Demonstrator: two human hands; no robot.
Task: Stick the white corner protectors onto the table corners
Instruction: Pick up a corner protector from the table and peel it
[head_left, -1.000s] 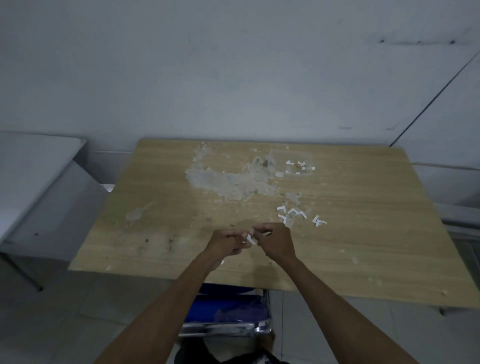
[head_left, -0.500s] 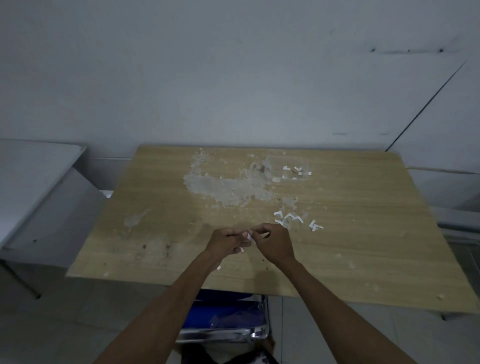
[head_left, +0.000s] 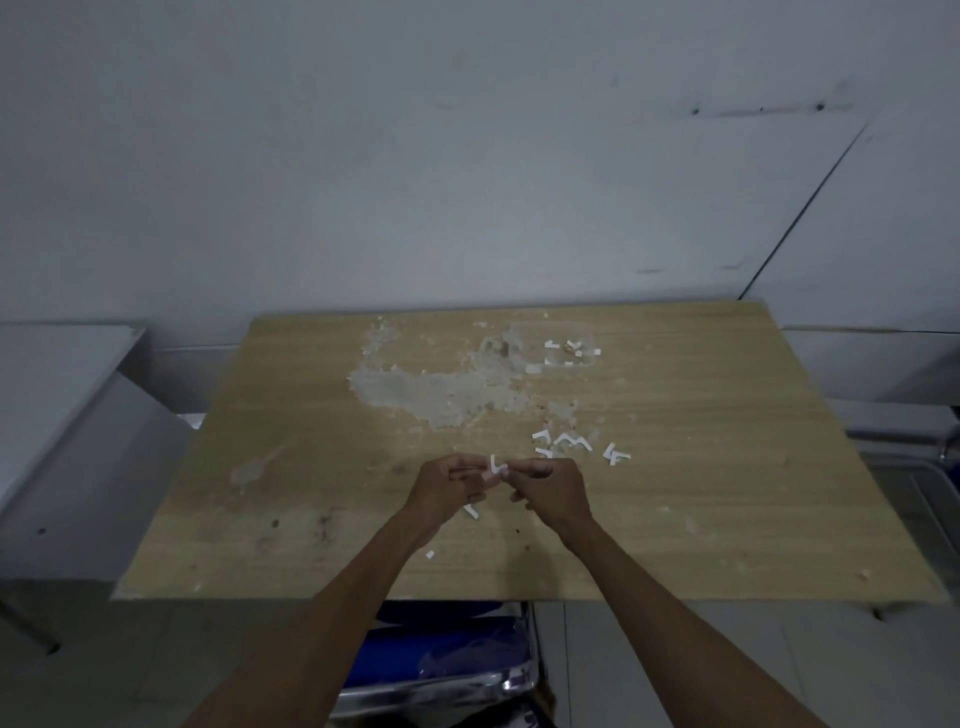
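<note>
Over the middle of a worn wooden table (head_left: 260, 467), my left hand (head_left: 449, 486) and my right hand (head_left: 550, 488) meet fingertip to fingertip. Both pinch one small white corner protector (head_left: 496, 465) between them. Several more white protectors (head_left: 571, 444) lie loose on the table just beyond my right hand. A small white scrap (head_left: 472, 512) shows under my left hand and another (head_left: 430, 554) lies nearer the front edge.
A clear plastic box (head_left: 553, 345) with a few white pieces sits at the back of the table, beside a patch of scraped surface (head_left: 431, 392). A grey cabinet (head_left: 62, 415) stands to the left, a blue and chrome chair (head_left: 447, 665) under the front edge.
The camera has tipped up a little, so the table sits lower in view. My hands stay together; the white protector between them now stands more upright and shows more.
</note>
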